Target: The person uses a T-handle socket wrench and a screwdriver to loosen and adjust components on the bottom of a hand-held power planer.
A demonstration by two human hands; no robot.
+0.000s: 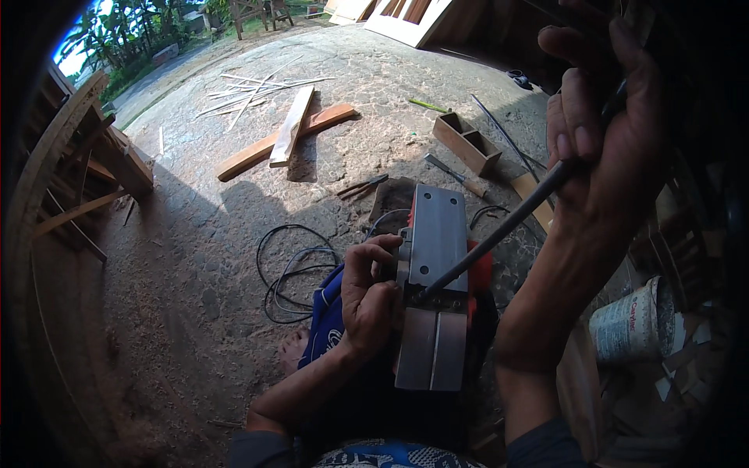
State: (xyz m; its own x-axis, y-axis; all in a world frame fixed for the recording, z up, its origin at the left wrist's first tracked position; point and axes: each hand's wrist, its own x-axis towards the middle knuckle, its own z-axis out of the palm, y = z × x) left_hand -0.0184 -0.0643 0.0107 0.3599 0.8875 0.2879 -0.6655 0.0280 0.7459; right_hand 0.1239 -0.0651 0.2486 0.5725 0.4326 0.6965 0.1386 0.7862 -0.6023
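Head view, from the left: the left hand (367, 296) sits at the planer's nine o'clock, fingers curled at its edge; I cannot tell what they grip. The upturned planer (437, 230) stands lower centre, cutter slot (448, 301) exposed. A dark rod (511, 219) rises from there toward two o'clock, gripped by the raised right hand (607, 152). Apparently the slot is being worked; the next move calls for a steady planer and controlled rod tip.

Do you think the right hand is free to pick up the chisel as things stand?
Probably not: the right hand holds the rod and would likely have to let go first. The chisel itself lies uncovered on the ground, beyond the planer.
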